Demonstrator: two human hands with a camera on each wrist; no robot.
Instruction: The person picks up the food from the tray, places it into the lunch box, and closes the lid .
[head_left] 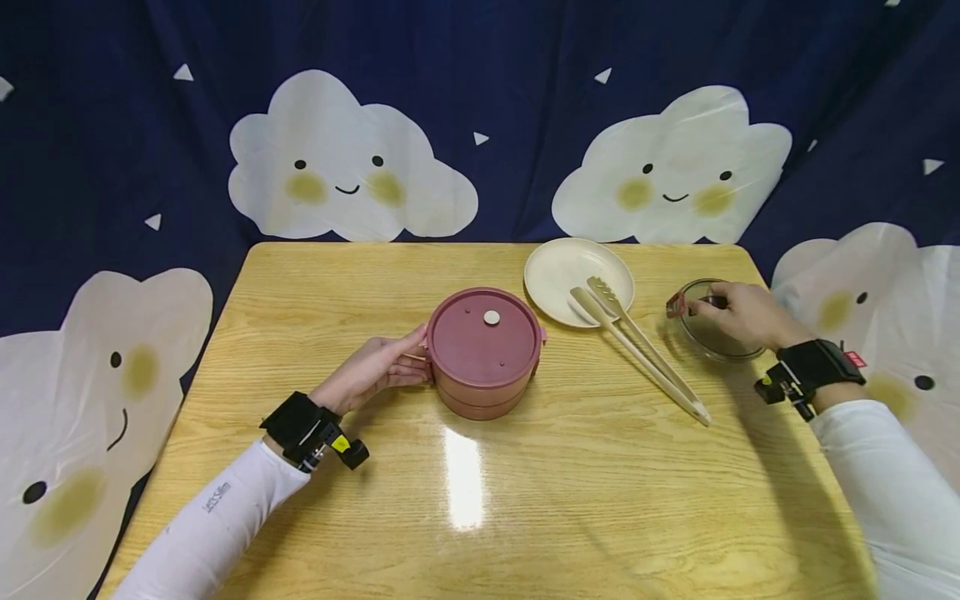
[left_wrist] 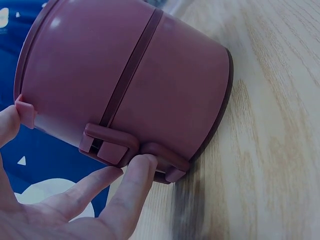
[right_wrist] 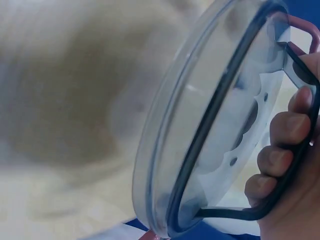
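Observation:
Near the table's middle stands a round maroon lunch box [head_left: 483,367] of two tiers, with a flat lid [head_left: 480,342]. My left hand [head_left: 382,367] is at its left side, fingers extended. In the left wrist view the thumb meets a pink clip [left_wrist: 26,112] at the lid's edge. Lower down, fingertips [left_wrist: 145,162] touch the folded handles [left_wrist: 112,142] on the wall. Toward the right edge of the table, my right hand [head_left: 742,317] grips the dark handle [right_wrist: 295,172] of a clear round lid [right_wrist: 170,125], which has red clips [head_left: 677,305] at its rim.
A cream plate [head_left: 551,279] lies at the back, right of the lunch box. Beige tongs [head_left: 645,354] lean with their tips on it, their other end on the wooden table [head_left: 360,517]. A dark blue curtain [head_left: 517,50] with cloud faces hangs behind and at both sides.

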